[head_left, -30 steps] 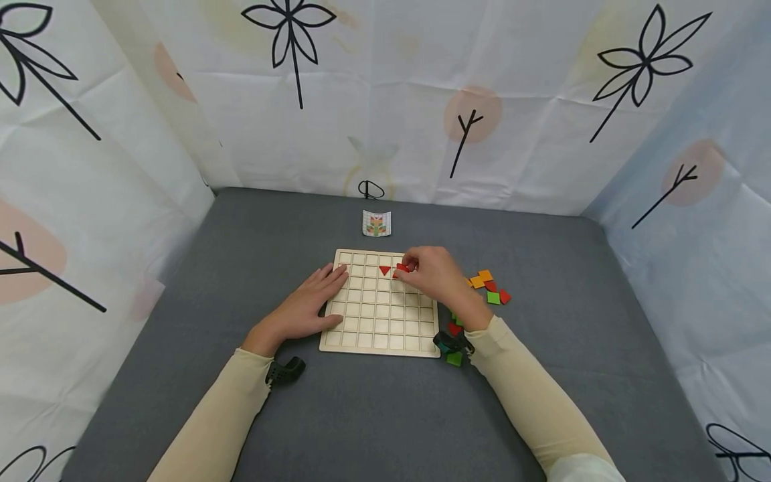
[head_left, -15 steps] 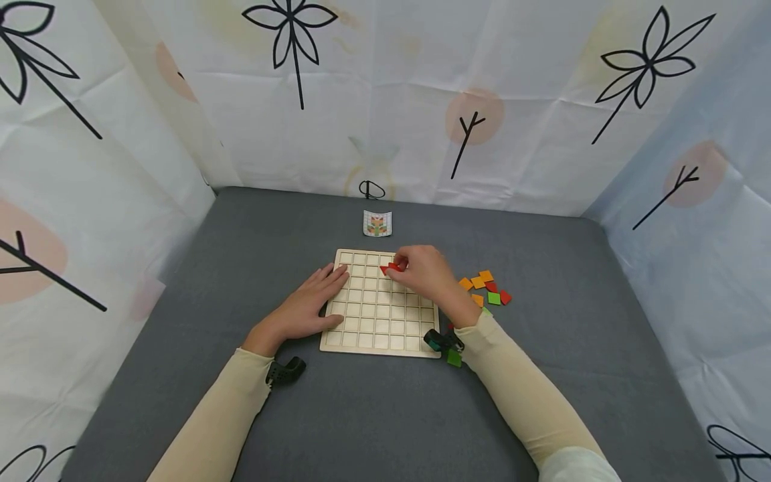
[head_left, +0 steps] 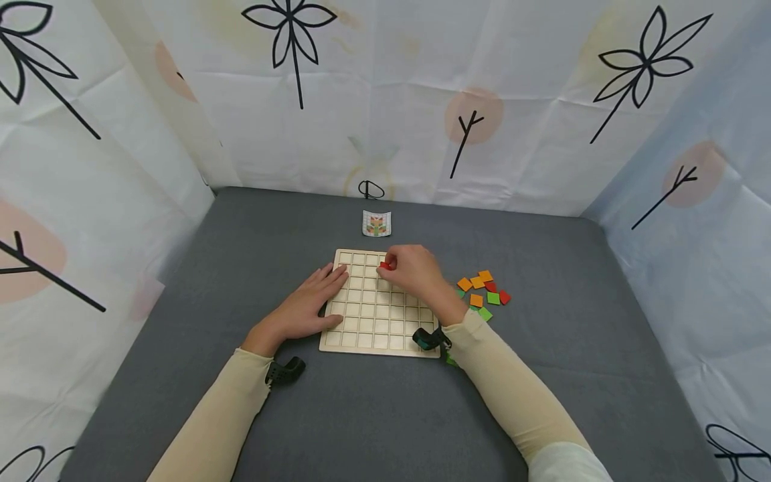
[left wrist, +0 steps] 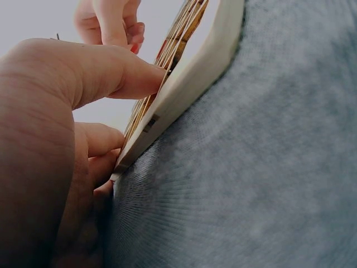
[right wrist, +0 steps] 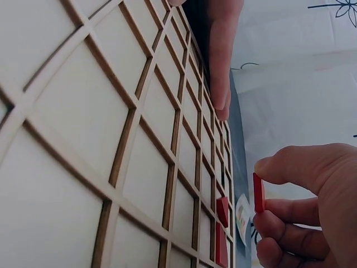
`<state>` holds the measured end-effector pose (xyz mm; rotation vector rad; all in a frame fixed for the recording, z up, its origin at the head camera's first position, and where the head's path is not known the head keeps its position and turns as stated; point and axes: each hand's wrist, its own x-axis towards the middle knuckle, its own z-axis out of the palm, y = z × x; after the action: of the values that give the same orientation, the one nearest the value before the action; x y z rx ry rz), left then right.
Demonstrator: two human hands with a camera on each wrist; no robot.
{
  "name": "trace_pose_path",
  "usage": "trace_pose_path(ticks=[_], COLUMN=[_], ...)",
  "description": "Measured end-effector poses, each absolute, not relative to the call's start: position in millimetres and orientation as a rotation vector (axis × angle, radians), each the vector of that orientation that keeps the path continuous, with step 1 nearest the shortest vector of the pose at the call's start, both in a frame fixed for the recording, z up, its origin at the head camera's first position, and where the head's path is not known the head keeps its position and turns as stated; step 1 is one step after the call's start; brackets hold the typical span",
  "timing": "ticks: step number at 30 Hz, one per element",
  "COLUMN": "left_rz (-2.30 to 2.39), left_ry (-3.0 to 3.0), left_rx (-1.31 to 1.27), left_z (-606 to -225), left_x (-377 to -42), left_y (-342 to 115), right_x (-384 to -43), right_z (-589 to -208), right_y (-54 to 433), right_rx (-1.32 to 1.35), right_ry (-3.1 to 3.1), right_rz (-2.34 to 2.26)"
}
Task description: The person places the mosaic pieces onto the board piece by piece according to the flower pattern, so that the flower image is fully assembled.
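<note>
A wooden grid board (head_left: 373, 327) with square cells lies on the grey table. Between thumb and fingers, my right hand (head_left: 417, 271) pinches a small red tile (right wrist: 259, 192) over the far rows. Beneath it in the right wrist view, a red triangular tile (right wrist: 222, 211) and another red tile (right wrist: 221, 245) sit in cells. My left hand (head_left: 308, 304) rests along the board's left edge, fingers extended and thumb on the rim; its thumb (left wrist: 134, 72) shows at that edge in the left wrist view.
Loose orange tiles (head_left: 476, 300), green tiles (head_left: 493, 298) and red tiles (head_left: 504, 296) lie right of the board, some hidden by my right forearm. Beyond the board is a small patterned card (head_left: 376, 224). Printed cloth walls (head_left: 409, 154) enclose the table.
My right hand has moved left over the board with the red tile. It now covers the red triangle seen there earlier. My left hand has stayed put.
</note>
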<state>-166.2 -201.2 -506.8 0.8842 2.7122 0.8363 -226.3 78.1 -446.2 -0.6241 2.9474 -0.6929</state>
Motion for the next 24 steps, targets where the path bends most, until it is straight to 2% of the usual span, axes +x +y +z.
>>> trace_pose_path(ticks=[24], left_rz=[0.84], left_ry=[2.716], left_rx=[0.92], left_z=[-509], left_x=[-167], left_y=[-202], right_x=[-235], right_z=[-460], right_y=[43], right_rx=[-0.576], right_ry=[3.006], right_rz=[-0.554])
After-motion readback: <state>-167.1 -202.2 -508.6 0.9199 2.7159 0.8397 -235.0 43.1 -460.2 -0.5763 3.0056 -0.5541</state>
